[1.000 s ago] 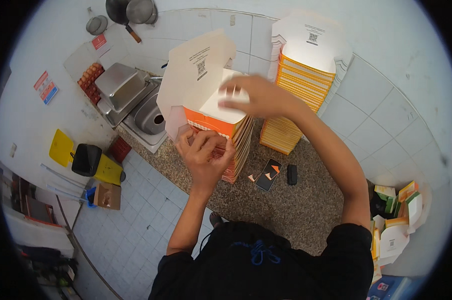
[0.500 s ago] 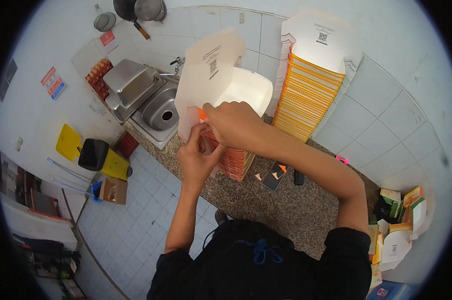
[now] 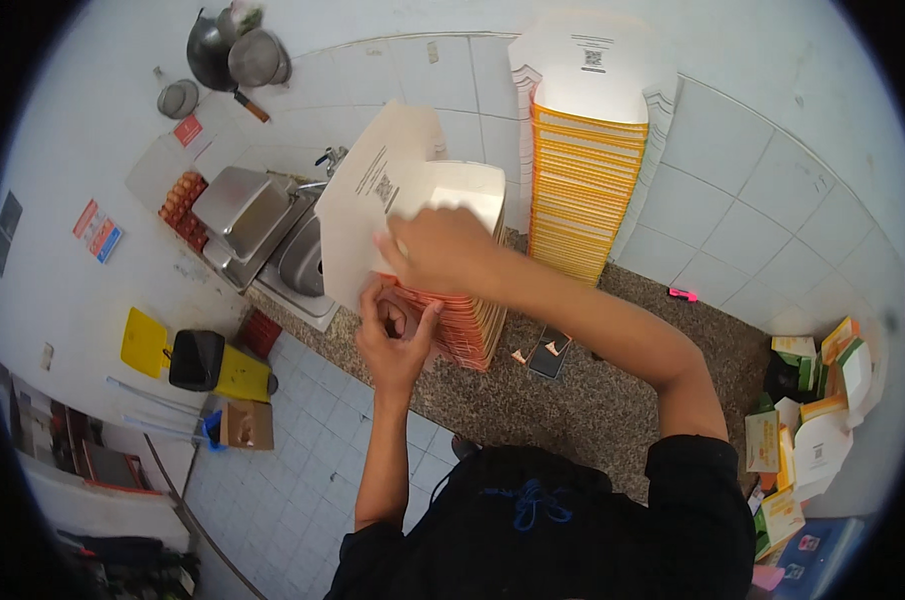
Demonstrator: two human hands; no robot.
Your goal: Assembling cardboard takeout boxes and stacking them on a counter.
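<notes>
A stack of nested orange-edged paper food boxes (image 3: pixel 465 335) stands on the counter in front of me. The top one, a white paper box (image 3: pixel 470 183), has its printed lid (image 3: pixel 358 205) raised and tilted to the left. My left hand (image 3: pixel 393 345) is closed at the near left corner of the stack, its fingers curled round the box edge below the lid. Over that corner is my right hand (image 3: pixel 443 250), closed and slightly blurred, its back hiding whatever the fingers hold. Small orange-and-white pieces (image 3: pixel 519 356) lie beside and on a dark phone (image 3: pixel 549 354).
A taller stack of yellow-edged boxes (image 3: pixel 585 190) leans by the tiled wall. A steel sink (image 3: pixel 301 262) and egg trays (image 3: pixel 180 205) are to the left. A yellow bin (image 3: pixel 241 375) stands on the floor. Several folded cartons (image 3: pixel 808 440) pile up at right.
My right hand has turned and sits over the box corner; the orange bit seen at its fingers is hidden. The left hand stays by the corner. The whole view has shifted.
</notes>
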